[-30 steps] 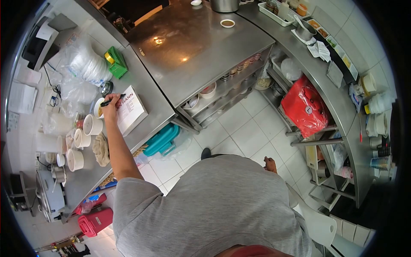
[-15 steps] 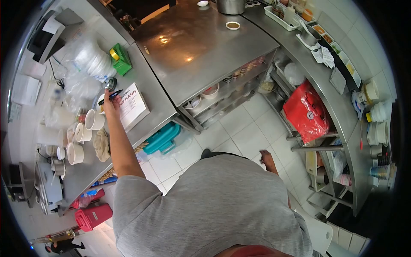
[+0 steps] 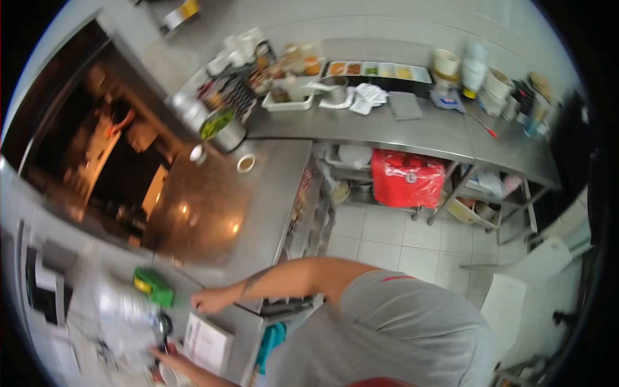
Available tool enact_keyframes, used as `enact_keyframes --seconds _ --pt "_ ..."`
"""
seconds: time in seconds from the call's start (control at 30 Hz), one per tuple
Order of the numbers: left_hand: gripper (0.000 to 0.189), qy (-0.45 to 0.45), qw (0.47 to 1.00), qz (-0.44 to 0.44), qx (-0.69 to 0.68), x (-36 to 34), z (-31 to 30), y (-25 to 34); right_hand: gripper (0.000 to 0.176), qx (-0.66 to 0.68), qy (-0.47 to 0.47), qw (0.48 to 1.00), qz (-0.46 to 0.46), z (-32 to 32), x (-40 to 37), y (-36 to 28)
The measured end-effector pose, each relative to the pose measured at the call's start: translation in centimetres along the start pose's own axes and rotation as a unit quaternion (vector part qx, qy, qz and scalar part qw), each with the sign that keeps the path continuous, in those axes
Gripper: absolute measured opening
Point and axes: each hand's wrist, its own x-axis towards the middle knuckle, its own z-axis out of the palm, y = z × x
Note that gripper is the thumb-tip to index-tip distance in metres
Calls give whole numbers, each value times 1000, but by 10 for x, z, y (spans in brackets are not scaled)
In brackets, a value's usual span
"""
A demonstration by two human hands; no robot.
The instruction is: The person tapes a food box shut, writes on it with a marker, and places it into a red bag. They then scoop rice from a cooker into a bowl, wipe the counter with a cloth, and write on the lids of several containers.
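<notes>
My left hand (image 3: 174, 361) is at the lower left, beside a white box-like pad or book (image 3: 207, 342) with printing on it. A dark sliver at its blurred fingers looks like the pen, though most of it is hidden. Stretched across from the right, my right hand (image 3: 211, 300) hovers just above the pad's far edge, its fingers curled in. Whatever is in it, if anything, I cannot make out. Close by are a green box-shaped object (image 3: 158, 289) with a yellow part and a dark round object (image 3: 166, 322). Clear plastic bags (image 3: 122, 309) lie beyond.
A steel table (image 3: 258, 200) bears a small bowl of brown liquid (image 3: 246, 163) and a pot of greens (image 3: 224, 131). Along the wall, a counter (image 3: 348, 129) holds condiment trays (image 3: 377, 69) and containers. A red plastic-wrapped bag (image 3: 409, 180) sits underneath. A white chair (image 3: 509, 309) stands right.
The view has swung to the right, moving the pad lower in the picture. My right hand has come from my side to the pad, while my left hand stays near it.
</notes>
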Motion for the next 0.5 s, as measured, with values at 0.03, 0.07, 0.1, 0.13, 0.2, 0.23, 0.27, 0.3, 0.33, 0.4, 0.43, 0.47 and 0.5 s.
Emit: enact_keyframes --seconds 0.03,0.07,0.1,0.13,0.2,0.23,0.27,0.3,0.33,0.4,0.43,0.47,0.5 --pt "55 23 1000 -7 -5 4 2 0 15 -72 -38 995 59 16 36 8" --pt "50 56 998 34 7 18 2 -9 15 -76 -24 996 48 28 54 2" --pt "66 -48 995 -39 -77 43 -22 -19 15 -50 -69 992 87 30 69 -10" --pt "66 -70 995 -39 -65 65 -34 -29 16 -21 -118 985 126 34 82 -15" --pt "66 -110 993 -39 -33 96 -45 -43 13 -13 -82 987 136 70 114 13" --pt "67 -100 992 62 42 97 -46 -52 12 28 -81 985 147 69 115 9" --pt "69 -89 976 162 116 85 -51 -62 11 69 -80 982 158 69 112 -2" --pt "70 -76 944 259 189 80 -51 -69 10 110 -80 976 168 67 110 -9" --pt "71 -59 929 295 215 88 -54 -78 11 146 -91 972 163 68 113 -4" --pt "72 -28 892 365 265 105 -65 -102 12 216 -108 958 153 72 116 11" --pt "68 -33 893 355 276 105 -65 -104 11 236 -121 952 150 65 111 5" --pt "66 -27 877 367 309 91 -58 -94 11 241 -132 950 148 63 109 3" --pt "65 -20 860 380 341 64 -39 -73 11 246 -145 947 146 61 108 2"
